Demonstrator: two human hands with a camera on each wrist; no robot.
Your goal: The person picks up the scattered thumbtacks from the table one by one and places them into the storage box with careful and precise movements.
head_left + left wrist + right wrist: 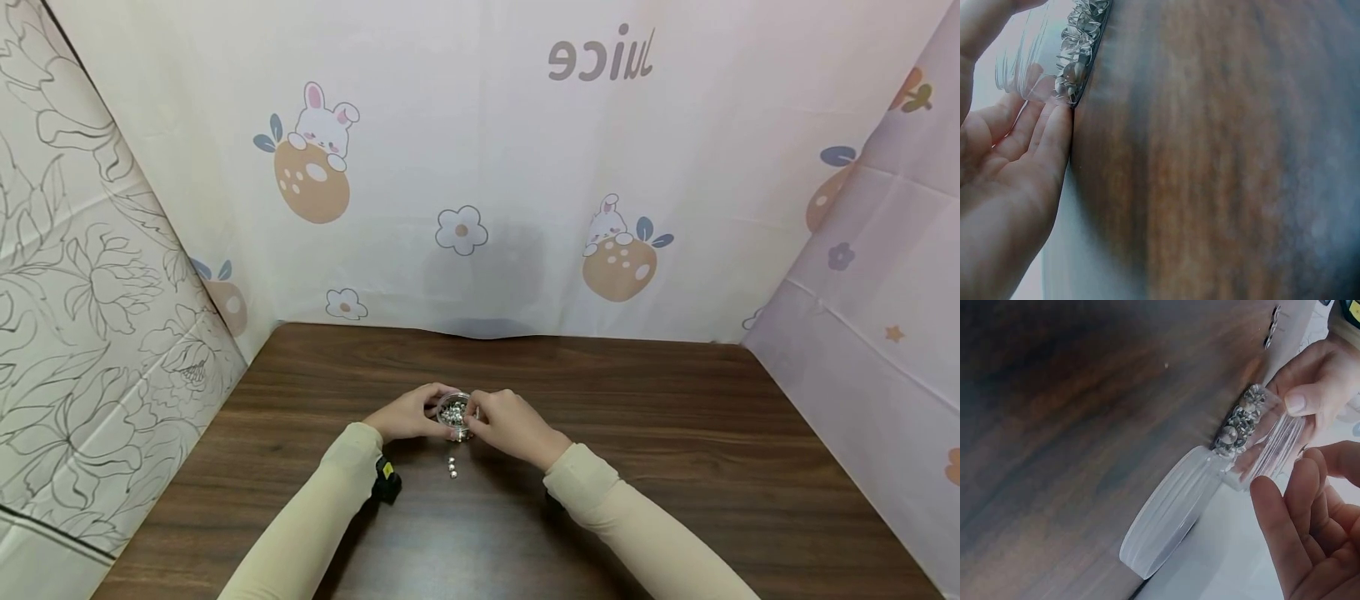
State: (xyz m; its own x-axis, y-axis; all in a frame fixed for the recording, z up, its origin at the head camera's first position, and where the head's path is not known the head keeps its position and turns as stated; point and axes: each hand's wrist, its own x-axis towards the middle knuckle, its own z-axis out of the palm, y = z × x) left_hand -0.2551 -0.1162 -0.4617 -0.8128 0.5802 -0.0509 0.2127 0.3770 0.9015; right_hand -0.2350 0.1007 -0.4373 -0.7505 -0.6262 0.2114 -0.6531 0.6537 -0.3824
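My left hand holds a small clear round jar upright on the table, its thumb and fingers round the side. Silver thumbtacks fill the jar's lower part. My right hand is at the open mouth of the jar, thumb and forefinger pinched together. A tiny dark bit of a thumbtack shows at those fingertips, mostly hidden. In front of the jar, three thumbtacks lie in a short row, points up in the right wrist view.
A translucent screw lid is beside the jar in the right wrist view. Brown wood-grain table spreads around both hands. Printed cloth hangs along the table's back edge and sides.
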